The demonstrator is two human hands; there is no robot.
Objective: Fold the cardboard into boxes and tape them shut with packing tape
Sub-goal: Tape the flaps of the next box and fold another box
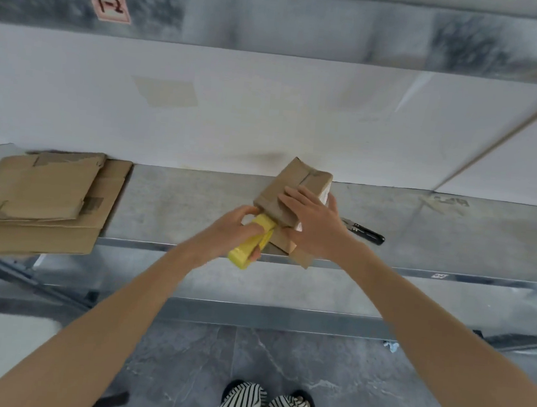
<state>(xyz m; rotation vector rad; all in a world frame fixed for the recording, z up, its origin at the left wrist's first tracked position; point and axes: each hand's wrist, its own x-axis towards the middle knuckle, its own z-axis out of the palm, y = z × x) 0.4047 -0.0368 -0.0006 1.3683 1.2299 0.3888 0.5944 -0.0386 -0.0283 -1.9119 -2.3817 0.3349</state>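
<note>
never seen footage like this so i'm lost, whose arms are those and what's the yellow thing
No machine here: one camera on a person's head looks down at their own bare arms. They stand at a metal shelf. The left hand grips a yellow tape dispenser at the near end of a small cardboard box; the right hand lies flat on the box. A stack of flat cardboard sits to the left, a black-handled tool to the right.

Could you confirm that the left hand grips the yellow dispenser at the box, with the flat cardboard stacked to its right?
Not quite: the head view shows the flat cardboard stacked to the left of the box. The left hand does grip the yellow dispenser.
</note>
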